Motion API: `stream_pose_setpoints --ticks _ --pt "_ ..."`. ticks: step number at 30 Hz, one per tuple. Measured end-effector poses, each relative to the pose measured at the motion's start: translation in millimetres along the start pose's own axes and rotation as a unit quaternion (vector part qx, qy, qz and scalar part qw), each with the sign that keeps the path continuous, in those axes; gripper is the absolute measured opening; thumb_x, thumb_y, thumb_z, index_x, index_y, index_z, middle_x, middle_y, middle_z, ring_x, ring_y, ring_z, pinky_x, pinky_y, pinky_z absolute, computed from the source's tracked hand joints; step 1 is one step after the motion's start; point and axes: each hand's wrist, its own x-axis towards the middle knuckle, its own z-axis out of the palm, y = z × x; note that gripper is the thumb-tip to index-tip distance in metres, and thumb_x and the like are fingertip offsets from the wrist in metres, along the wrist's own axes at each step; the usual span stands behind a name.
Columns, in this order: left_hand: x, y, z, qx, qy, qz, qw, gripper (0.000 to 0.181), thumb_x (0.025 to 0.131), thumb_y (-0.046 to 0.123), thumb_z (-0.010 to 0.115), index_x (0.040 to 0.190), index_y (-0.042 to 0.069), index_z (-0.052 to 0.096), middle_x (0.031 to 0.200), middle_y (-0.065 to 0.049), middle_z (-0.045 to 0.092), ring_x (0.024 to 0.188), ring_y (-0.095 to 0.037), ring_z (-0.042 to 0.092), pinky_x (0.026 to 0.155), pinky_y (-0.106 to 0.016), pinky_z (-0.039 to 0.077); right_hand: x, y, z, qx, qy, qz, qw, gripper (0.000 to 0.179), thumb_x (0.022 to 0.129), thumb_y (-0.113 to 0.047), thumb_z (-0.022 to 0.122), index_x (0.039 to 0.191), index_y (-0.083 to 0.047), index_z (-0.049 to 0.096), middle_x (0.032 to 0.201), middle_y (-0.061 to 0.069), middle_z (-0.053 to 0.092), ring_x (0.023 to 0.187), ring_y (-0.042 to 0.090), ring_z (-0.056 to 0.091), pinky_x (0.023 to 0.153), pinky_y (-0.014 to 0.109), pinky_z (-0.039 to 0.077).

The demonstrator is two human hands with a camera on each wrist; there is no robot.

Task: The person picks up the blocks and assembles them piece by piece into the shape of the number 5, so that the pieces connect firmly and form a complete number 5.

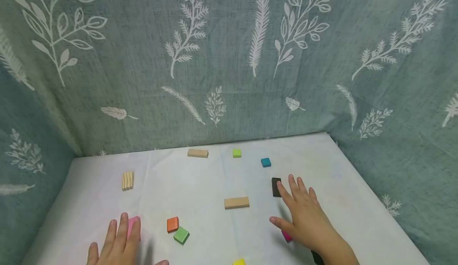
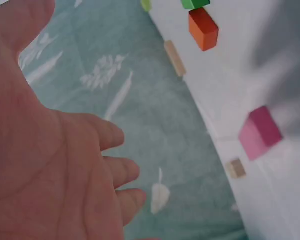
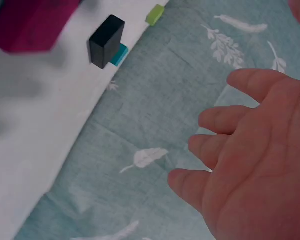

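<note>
My left hand hovers at the lower left with fingers spread, holding nothing. Beyond its fingertips shows part of a pink block, seen whole in the left wrist view. To that hand's right, an orange block and a green block lie almost corner to corner. On the right side my right hand is spread above the table, its palm bare in the right wrist view. A black block lies by its index fingertip. Under the thumb, a magenta block is partly covered.
Plain wooden blocks lie at the back, at left and mid-table. A lime block and a blue block sit toward the rear. A yellow block is cut off below. Leaf-patterned cloth borders the white table.
</note>
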Motion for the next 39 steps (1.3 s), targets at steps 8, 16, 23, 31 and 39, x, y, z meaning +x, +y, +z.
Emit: stream_pose_setpoints --ticks 8,16,23,31,39 --pt "115.6 14.7 -40.0 -0.078 -0.134 0.122 0.9804 0.106 0.072 0.079 0.054 0.147 0.007 0.033 0.152 -0.022 0.027 0.139 -0.044 0.025 0.101 -0.070 0.025 37.9 2 -23 -0.028 0.002 -0.059 0.9979 0.088 0.081 -0.071 0.052 0.150 -0.024 0.026 0.159 0.012 0.011 0.146 0.035 0.006 0.111 0.065 0.013" --pt "237.6 25.4 -3.6 -0.081 -0.157 0.149 0.9729 0.067 0.087 0.041 0.064 0.139 0.004 0.045 0.143 -0.022 0.043 0.129 -0.043 0.042 0.096 -0.058 0.041 99.7 2 -22 0.008 -0.037 -0.111 0.9931 0.080 0.087 -0.058 0.056 0.149 -0.017 0.029 0.156 0.019 0.017 0.145 0.036 0.012 0.113 0.061 0.015" --pt "271.3 28.0 31.6 -0.106 -0.184 0.122 0.9697 0.063 0.087 0.031 0.066 0.137 -0.002 0.046 0.136 -0.021 0.050 0.123 -0.041 0.048 0.099 -0.056 0.041 155.9 -7 8 0.025 -0.072 -0.084 0.9936 0.085 0.085 -0.060 0.057 0.152 -0.021 0.021 0.159 0.014 0.010 0.147 0.031 0.007 0.116 0.054 0.014" --pt "273.5 42.6 59.3 -0.085 -0.202 0.125 0.9677 0.054 0.085 0.030 0.069 0.128 0.000 0.054 0.122 -0.017 0.057 0.108 -0.033 0.057 0.092 -0.049 0.047 194.5 -22 44 -0.046 -0.094 -0.067 0.9922 0.084 0.085 -0.065 0.053 0.150 -0.019 0.026 0.156 0.012 0.022 0.145 0.029 0.019 0.114 0.055 0.022" --pt "276.5 51.0 61.7 -0.085 -0.159 0.120 0.9763 0.028 0.090 0.020 0.060 0.115 0.008 0.064 0.115 -0.012 0.061 0.101 -0.028 0.060 0.085 -0.046 0.051 206.9 -27 45 -0.088 -0.084 -0.071 0.9901 0.073 0.089 -0.056 0.055 0.147 -0.016 0.036 0.148 0.006 0.041 0.138 0.026 0.037 0.111 0.047 0.033"
